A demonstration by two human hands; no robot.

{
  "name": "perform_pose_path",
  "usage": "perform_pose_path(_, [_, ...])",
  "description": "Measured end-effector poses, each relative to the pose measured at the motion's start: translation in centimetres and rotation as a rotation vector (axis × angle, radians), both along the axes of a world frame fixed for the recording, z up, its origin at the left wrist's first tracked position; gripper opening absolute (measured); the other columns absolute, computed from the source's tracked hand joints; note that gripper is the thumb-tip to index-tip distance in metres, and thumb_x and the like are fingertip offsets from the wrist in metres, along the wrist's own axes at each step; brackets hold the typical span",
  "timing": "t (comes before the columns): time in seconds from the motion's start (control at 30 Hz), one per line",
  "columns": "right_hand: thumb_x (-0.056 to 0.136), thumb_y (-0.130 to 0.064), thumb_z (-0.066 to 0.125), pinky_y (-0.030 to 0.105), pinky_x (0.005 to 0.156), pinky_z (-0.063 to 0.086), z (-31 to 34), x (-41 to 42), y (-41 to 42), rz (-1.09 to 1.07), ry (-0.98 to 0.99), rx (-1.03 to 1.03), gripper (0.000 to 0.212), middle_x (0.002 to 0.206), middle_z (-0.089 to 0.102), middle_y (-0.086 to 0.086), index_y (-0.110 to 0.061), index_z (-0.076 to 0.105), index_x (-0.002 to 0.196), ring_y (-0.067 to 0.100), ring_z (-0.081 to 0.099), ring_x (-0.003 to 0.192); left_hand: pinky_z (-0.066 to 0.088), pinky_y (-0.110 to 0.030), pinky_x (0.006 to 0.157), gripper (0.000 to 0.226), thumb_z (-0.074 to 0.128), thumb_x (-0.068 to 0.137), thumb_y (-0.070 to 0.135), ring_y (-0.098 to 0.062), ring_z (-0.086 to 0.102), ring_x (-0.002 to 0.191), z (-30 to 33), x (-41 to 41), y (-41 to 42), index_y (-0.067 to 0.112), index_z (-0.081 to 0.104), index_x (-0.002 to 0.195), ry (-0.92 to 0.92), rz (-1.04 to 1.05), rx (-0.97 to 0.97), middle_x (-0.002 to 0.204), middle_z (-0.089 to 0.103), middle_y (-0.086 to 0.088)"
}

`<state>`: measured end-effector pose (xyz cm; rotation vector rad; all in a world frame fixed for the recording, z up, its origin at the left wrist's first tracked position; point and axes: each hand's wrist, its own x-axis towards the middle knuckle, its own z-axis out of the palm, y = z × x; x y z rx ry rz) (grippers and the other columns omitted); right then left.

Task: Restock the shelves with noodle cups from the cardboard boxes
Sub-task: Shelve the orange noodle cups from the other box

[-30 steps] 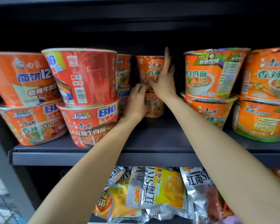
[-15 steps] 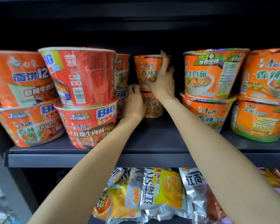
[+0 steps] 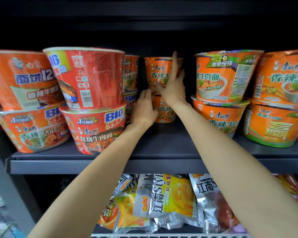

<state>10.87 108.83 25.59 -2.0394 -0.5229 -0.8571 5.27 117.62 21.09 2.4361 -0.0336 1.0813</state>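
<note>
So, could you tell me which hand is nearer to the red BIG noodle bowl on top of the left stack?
Left. The left hand is just right of the red BIG noodle bowl; the right hand lies further right.

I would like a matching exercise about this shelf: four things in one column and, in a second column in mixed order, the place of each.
Things:
1. right hand
2. left hand
3. red BIG bowl
4. snack bags

Places:
A. under the shelf
B. on the upper orange cup at the back
C. stacked on another red bowl, left of the gap
D. on the lower orange cup at the back

Pairs: 1-B, 2-D, 3-C, 4-A
</note>
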Motion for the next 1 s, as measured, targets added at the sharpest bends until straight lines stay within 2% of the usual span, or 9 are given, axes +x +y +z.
perform_pose_path(0.1, [0.094, -0.021, 0.056, 0.054, 0.115, 0.022, -0.2, -2.1, -0.3, 0.002, 0.047, -0.039, 0.089, 0.156, -0.003, 0.027, -0.029, -0.012, 0.151, 0.045, 0.007, 0.144, 0.041, -0.04, 0.103, 0.062, 0.058, 0.084, 0.0, -0.031, 0.046, 0.126, -0.1, -0.3, -0.4, 0.008, 0.035, 0.141, 0.025, -0.082, -0.061, 0.14, 0.045, -0.013])
perform_pose_path(0.17, [0.095, -0.018, 0.052, 0.047, 0.118, 0.017, -0.7, -4.9, -1.2, 0.052, 0.015, -0.066, 0.08, 0.157, -0.003, 0.022, -0.023, -0.004, 0.153, 0.037, 0.004, 0.146, 0.036, -0.043, 0.108, 0.065, 0.057, 0.084, 0.0, -0.03, 0.04, 0.132, 0.0, -1.0, -0.8, 0.008, 0.033, 0.143, -0.041, -0.143, -0.114, 0.143, 0.042, -0.015])
perform_pose_path(0.27, [0.095, -0.016, 0.051, 0.025, 0.114, 0.02, -2.0, -9.5, -4.7, 0.076, -0.159, -0.074, 0.058, 0.155, 0.021, 0.011, -0.018, 0.028, 0.149, 0.023, 0.021, 0.143, 0.035, -0.035, 0.11, 0.057, 0.053, 0.088, 0.003, -0.021, 0.041, 0.132, 0.7, -3.7, -1.6, 0.01, 0.036, 0.142, -0.195, -0.241, -0.235, 0.142, 0.045, -0.009])
perform_pose_path(0.33, [0.094, -0.013, 0.05, 0.014, 0.106, 0.026, -3.0, -11.9, -8.0, 0.033, -0.333, -0.004, 0.041, 0.14, 0.046, 0.006, -0.013, 0.05, 0.135, 0.017, 0.04, 0.132, 0.039, -0.028, 0.106, 0.054, 0.053, 0.091, 0.009, -0.011, 0.045, 0.127, 1.0, -6.0, -2.6, 0.017, 0.036, 0.141, -0.223, -0.383, -0.321, 0.14, 0.047, 0.0])
perform_pose_path(0.43, [0.09, -0.007, 0.048, 0.028, 0.093, 0.045, -4.7, -13.0, -12.2, -0.128, -0.505, 0.14, 0.027, 0.113, 0.063, 0.008, -0.005, 0.062, 0.114, 0.023, 0.057, 0.108, 0.037, -0.015, 0.101, 0.061, 0.06, 0.093, 0.023, -0.005, 0.043, 0.128, 1.3, -8.0, -5.3, 0.024, 0.028, 0.145, -0.071, -0.557, -0.372, 0.145, 0.041, 0.006])
perform_pose_path(0.57, [0.09, -0.012, 0.05, 0.023, 0.094, 0.036, -6.3, -12.4, -15.0, -0.309, -0.328, 0.141, 0.04, 0.128, 0.051, 0.013, -0.008, 0.05, 0.129, 0.025, 0.048, 0.118, 0.029, -0.019, 0.1, 0.093, 0.07, 0.085, 0.027, -0.004, 0.029, 0.133, 1.7, -6.8, -9.1, 0.025, 0.006, 0.151, 0.173, -0.59, -0.391, 0.154, 0.027, 0.0])
perform_pose_path(0.7, [0.09, -0.009, 0.059, 0.016, 0.101, 0.026, -7.5, -12.1, -15.4, -0.052, 0.074, 0.164, 0.074, 0.151, 0.028, 0.004, -0.021, 0.018, 0.15, 0.014, 0.03, 0.136, 0.04, -0.029, 0.1, 0.101, 0.073, 0.082, 0.019, -0.01, 0.048, 0.12, 1.4, -5.5, -10.9, 0.023, 0.001, 0.153, 0.306, -0.648, -0.546, 0.149, 0.038, -0.002])
perform_pose_path(0.83, [0.088, -0.02, 0.066, 0.024, 0.101, 0.035, -7.8, -12.4, -15.8, 0.037, 0.063, 0.161, 0.077, 0.147, 0.035, -0.001, -0.025, 0.02, 0.149, 0.01, 0.037, 0.132, 0.047, -0.04, 0.1, 0.096, 0.077, 0.076, 0.038, -0.014, 0.05, 0.124, -0.3, -6.5, -10.0, 0.028, 0.017, 0.149, 0.137, -0.506, -0.431, 0.143, 0.044, 0.004])
perform_pose_path(1.0, [0.088, -0.031, 0.066, 0.024, 0.095, 0.04, -7.3, -12.9, -13.6, 0.143, 0.084, 0.093, 0.071, 0.138, 0.043, 0.001, -0.031, 0.024, 0.145, 0.01, 0.045, 0.121, 0.049, -0.04, 0.096, 0.091, 0.073, 0.074, 0.055, -0.017, 0.053, 0.118, -1.5, -9.0, -6.2, 0.033, 0.022, 0.146, -0.005, -0.311, -0.308, 0.139, 0.044, 0.0])
